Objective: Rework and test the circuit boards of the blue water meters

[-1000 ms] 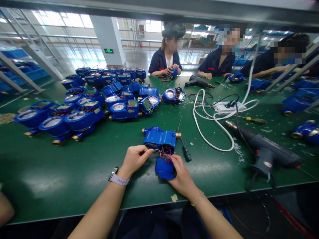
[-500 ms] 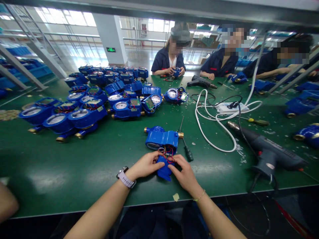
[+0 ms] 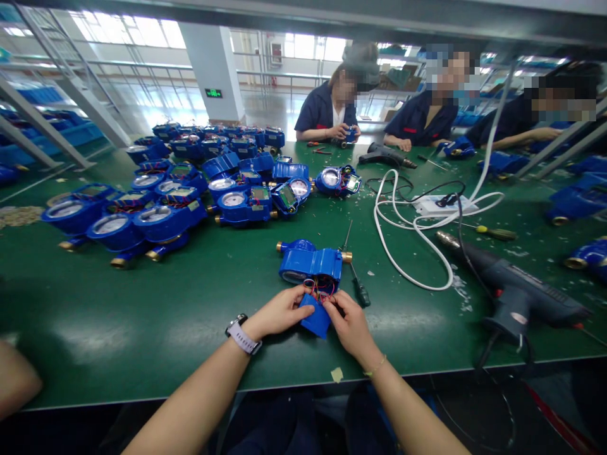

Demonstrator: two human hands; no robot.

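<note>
The left hand grasps the angular blue plastic cover, the right hand touches its right side, grip unclear; the brass-ended blue meter lies just far, lengthwise left-right.

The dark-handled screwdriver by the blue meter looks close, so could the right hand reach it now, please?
Probably yes: the screwdriver's handle lies just beyond the right hand, with nothing visible between them. That hand is at the blue cover and wires, though, so would likely need freeing first.
</note>
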